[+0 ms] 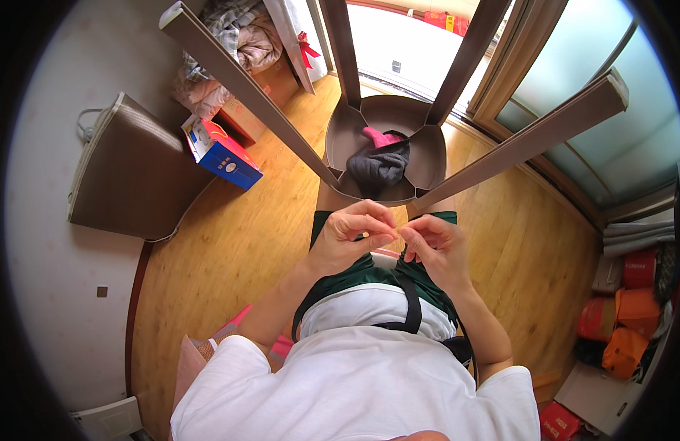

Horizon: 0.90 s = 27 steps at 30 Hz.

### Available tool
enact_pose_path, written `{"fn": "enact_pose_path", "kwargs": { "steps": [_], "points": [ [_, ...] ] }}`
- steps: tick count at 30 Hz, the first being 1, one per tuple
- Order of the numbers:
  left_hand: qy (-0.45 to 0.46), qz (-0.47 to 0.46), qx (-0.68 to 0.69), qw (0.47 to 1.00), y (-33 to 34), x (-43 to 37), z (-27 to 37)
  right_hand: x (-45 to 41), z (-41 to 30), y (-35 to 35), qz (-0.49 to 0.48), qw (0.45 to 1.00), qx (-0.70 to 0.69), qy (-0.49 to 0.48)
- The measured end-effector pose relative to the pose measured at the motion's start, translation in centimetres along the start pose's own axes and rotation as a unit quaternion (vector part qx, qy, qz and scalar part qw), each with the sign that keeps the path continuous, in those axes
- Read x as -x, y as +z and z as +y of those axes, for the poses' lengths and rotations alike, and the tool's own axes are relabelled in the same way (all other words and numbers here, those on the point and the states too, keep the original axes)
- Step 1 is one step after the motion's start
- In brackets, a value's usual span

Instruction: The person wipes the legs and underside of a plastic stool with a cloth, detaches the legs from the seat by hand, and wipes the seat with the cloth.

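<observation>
My left hand [357,234] and my right hand [434,245] meet over my lap, with thumbs and fingertips drawn together. Anything between the fingertips is too small to make out. Just beyond them, a brown plastic stool [340,125] rests upside down across my legs, its legs pointing up and outward. Inside the hollow underside of its seat lies a crumpled dark grey cloth [375,165]. A pink cloth [379,137] sticks out at the top of that bundle. Neither hand touches the stool or the cloths.
Stool legs rise at left [251,93] and right [527,138]. A blue and red box [229,168] stands on the wooden floor [218,264], near a brown panel [136,171] against the wall. Frosted sliding doors [582,82] are at right; orange bags [637,311] lie below them.
</observation>
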<state>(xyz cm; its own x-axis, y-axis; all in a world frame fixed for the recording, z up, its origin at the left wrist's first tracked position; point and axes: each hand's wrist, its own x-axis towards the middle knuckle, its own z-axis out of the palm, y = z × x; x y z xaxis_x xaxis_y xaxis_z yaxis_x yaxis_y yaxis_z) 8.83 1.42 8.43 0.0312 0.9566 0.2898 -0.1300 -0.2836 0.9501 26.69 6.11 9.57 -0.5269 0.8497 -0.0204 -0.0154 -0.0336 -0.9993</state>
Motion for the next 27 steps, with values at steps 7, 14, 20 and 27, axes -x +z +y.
{"fn": "enact_pose_path", "kwargs": {
  "steps": [7,14,20,27],
  "points": [
    [-0.003,0.040,0.161,0.986,0.7,0.2,-1.4,0.3,0.7,1.2,-0.063,0.989,-0.122,0.051],
    [-0.046,0.137,0.067,0.987,0.7,0.2,-0.9,0.5,0.1,0.3,-0.019,0.999,-0.030,0.013],
    [-0.091,0.118,-0.042,0.988,0.7,0.2,-0.1,-0.4,0.3,-1.1,-0.003,0.995,-0.051,-0.091],
    [-0.113,0.067,-0.095,0.987,0.9,0.0,1.2,-1.8,-0.4,-1.2,-0.010,0.960,0.231,-0.155]
  ]
}}
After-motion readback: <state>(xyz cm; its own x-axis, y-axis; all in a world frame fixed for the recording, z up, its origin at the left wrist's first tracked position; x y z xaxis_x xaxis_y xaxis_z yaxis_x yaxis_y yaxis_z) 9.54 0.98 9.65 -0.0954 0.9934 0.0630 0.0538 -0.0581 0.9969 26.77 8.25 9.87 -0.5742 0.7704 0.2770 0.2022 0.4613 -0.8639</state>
